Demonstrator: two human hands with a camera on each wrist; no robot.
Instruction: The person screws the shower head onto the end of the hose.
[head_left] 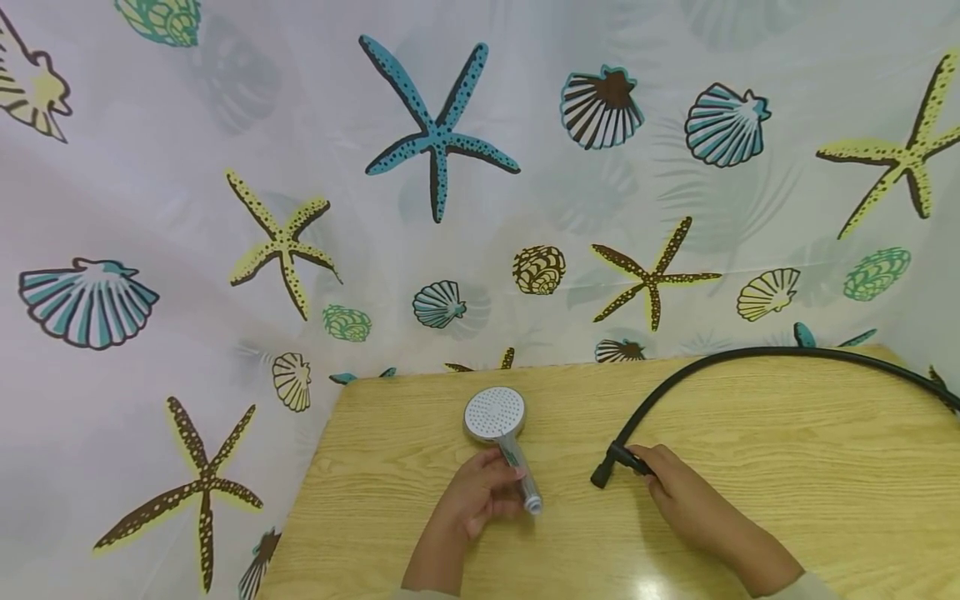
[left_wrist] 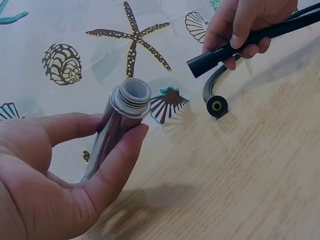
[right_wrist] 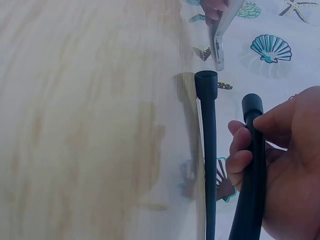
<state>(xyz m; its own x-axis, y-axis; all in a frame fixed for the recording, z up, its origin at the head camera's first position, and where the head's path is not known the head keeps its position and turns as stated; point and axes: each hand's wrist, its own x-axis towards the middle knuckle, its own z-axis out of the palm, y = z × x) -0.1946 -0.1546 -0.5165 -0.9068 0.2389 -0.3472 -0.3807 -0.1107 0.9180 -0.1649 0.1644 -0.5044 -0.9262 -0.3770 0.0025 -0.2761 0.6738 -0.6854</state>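
My left hand holds a chrome shower head by its handle, the white nozzle face turned up and the handle's end toward me. That threaded end stands bare between thumb and fingers in the left wrist view. My right hand grips one end of a black shower hose, thumb and fingers round it just behind the tip. The hose's other end, with a brass-coloured ring inside, rests on the table. A gap separates the shower head from both hose ends.
The wood-grain table reaches back to a white curtain printed with starfish and shells, which also stands along the left side. The hose arcs over the back of the table and runs out at the right edge.
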